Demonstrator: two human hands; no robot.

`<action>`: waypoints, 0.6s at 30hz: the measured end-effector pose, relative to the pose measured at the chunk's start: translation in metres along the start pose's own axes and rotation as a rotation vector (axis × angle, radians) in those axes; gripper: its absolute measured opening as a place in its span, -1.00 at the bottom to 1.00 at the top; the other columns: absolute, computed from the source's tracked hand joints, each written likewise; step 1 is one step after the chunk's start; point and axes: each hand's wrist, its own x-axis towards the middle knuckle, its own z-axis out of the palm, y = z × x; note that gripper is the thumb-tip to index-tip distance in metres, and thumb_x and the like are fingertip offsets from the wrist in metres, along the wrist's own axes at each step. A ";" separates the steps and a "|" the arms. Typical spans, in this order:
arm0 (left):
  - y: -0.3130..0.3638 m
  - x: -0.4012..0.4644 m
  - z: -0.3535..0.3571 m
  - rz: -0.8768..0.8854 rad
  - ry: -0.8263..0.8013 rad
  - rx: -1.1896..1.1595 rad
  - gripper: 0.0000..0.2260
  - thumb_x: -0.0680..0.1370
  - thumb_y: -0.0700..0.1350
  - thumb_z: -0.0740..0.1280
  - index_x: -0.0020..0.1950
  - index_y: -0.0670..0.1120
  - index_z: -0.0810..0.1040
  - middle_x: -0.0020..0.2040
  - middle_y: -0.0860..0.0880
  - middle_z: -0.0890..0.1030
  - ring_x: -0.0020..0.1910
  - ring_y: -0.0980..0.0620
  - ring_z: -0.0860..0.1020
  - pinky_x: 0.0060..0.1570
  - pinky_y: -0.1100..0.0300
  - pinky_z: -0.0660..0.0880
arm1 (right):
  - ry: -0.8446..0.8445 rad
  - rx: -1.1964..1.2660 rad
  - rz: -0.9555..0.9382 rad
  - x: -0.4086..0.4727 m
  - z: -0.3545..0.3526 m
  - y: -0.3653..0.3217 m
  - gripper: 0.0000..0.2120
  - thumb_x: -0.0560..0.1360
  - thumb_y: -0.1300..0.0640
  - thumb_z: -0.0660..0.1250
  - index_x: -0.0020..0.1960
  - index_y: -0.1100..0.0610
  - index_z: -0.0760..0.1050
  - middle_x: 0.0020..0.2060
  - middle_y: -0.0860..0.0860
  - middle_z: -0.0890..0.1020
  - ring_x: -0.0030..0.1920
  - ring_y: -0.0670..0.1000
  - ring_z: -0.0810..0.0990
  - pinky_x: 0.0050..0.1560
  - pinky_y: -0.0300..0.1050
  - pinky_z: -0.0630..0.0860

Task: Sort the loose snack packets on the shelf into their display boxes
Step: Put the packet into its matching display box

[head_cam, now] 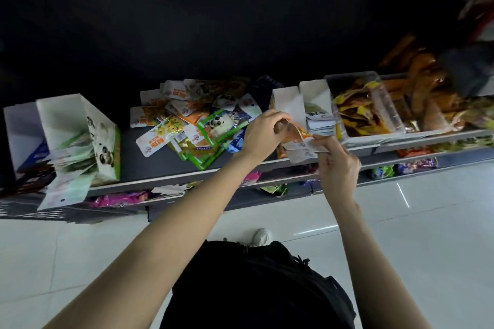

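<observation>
A heap of loose snack packets, orange, white, green and blue, lies in the middle of the grey shelf. My left hand and my right hand both pinch a small stack of orange-and-white packets at the open front of a white display box. A second white box beside it holds white packets. At the left stands a green panda-print display box with green packets spilling out of it.
A clear plastic bin of yellow and brown snack bags stands right of the white boxes, with more bags beyond. A white box sits at the far left. Lower shelves carry pink, purple and green packets. White tiled floor lies below.
</observation>
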 end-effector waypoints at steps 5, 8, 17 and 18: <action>-0.006 0.005 0.033 -0.097 -0.355 0.362 -0.50 0.59 -0.11 0.21 0.52 -0.03 0.16 0.44 -0.02 0.31 0.43 -0.04 0.18 0.35 0.04 0.23 | -0.095 -0.143 0.031 0.006 0.018 0.027 -0.73 0.28 0.50 0.33 -0.16 0.18 0.56 -0.36 0.04 0.62 -0.54 0.02 0.45 -0.53 -0.38 0.11; -0.012 0.003 0.037 -0.079 -0.441 0.516 -0.45 0.63 -0.03 0.14 0.55 -0.07 -0.01 0.52 -0.02 0.15 0.50 0.01 0.04 0.44 0.01 0.06 | -0.155 -0.249 -0.104 0.017 0.031 0.036 -0.68 0.24 0.51 0.37 -0.15 0.16 0.59 -0.37 0.05 0.62 -0.53 0.06 0.50 -0.57 -0.31 0.24; -0.037 -0.041 -0.001 -0.099 -0.104 0.213 -0.66 0.59 -0.11 0.24 0.37 -0.02 0.41 0.31 0.00 0.49 0.31 0.03 0.40 0.29 0.13 0.31 | -0.432 -0.346 -0.139 0.024 0.048 0.053 -0.70 0.39 0.35 0.29 0.08 0.22 0.62 0.08 0.17 0.62 0.16 0.25 0.49 0.14 0.14 0.47; -0.045 -0.051 -0.010 -0.133 -0.027 0.165 -0.70 0.58 -0.11 0.26 0.32 -0.02 0.47 0.24 0.02 0.55 0.23 0.04 0.47 0.21 0.11 0.42 | -0.398 -0.286 -0.143 0.021 0.047 0.046 -0.70 0.39 0.34 0.24 0.06 0.22 0.62 0.05 0.17 0.62 0.14 0.24 0.50 0.13 0.13 0.50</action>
